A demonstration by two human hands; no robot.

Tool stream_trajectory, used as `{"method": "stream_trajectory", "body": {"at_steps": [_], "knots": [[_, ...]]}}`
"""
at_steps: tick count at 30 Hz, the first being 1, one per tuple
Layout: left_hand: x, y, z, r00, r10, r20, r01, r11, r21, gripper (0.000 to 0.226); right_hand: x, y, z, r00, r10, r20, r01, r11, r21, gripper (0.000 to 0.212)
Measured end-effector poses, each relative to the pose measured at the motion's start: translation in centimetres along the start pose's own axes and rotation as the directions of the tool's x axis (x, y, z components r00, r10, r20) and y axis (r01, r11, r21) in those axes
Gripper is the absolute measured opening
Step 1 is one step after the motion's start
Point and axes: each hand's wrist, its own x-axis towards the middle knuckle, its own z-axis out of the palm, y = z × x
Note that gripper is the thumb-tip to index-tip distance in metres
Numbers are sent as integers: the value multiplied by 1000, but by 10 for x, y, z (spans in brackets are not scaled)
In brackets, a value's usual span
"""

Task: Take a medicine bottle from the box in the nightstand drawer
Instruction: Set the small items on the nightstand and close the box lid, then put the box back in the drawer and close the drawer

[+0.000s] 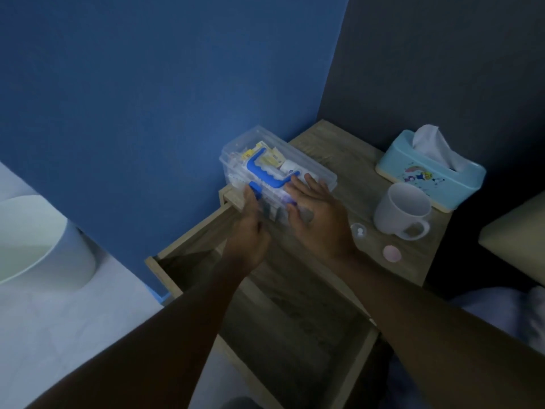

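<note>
The clear box [277, 169] is sitting on the nightstand [348, 160] above the open drawer [283, 308]. It is probably light, rigid and slick; grip its sides or the blue handle [267, 172]. The left hand [250, 231], partly curled, is touching the front latch. The right hand [318, 214], spread flat, is pressing the lid. No bottle is identifiable inside.

Hands: two, the left hand [249, 231] and the right hand [317, 215]
Clear boxes: one box [265, 149], at the nightstand [333, 143] top's left edge
Blue handles: one handle [264, 172]
Open drawers: one drawer [295, 314]
Tissue boxes: one tissue box [427, 172]
Mugs: one mug [402, 211]
Small round items near the front edge: two, a clear item [359, 231] and a pink item [392, 253]
</note>
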Motion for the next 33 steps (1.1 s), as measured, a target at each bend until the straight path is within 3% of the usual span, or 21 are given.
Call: {"method": "stream_trajectory", "body": {"at_steps": [4,6,9,12,15,21,25,28,33], "knots": [[24,8,-33,984,-103,-148,83,988,-134,57,8,-1,-15,993,118,-27,-113,985,132,20],[46,13,-45,957,-165,-238,140,983,-119,54,12,1,-19,959,275,-74,-262,953,150,28],[79,17,-53,922,-329,-204,301,941,-156,62,21,9,-19,817,577,-4,-557,790,256,48],[107,16,-51,864,-498,-79,465,848,-254,73,29,17,-15,686,721,92,-697,616,366,54],[109,10,-45,854,-515,-68,472,824,-312,67,32,23,-12,637,763,106,-729,553,403,53],[103,17,-51,820,-573,-4,500,719,-482,63,36,19,-19,511,817,267,-784,315,535,59],[80,21,-62,833,-551,43,510,736,-445,50,18,8,-37,523,798,300,-795,330,509,53],[54,26,-70,826,-559,69,528,726,-440,47,-7,-2,-49,506,807,305,-793,296,532,60],[7,44,-86,822,-569,1,517,746,-421,43,-48,-32,-62,515,824,236,-751,302,587,65]]}}
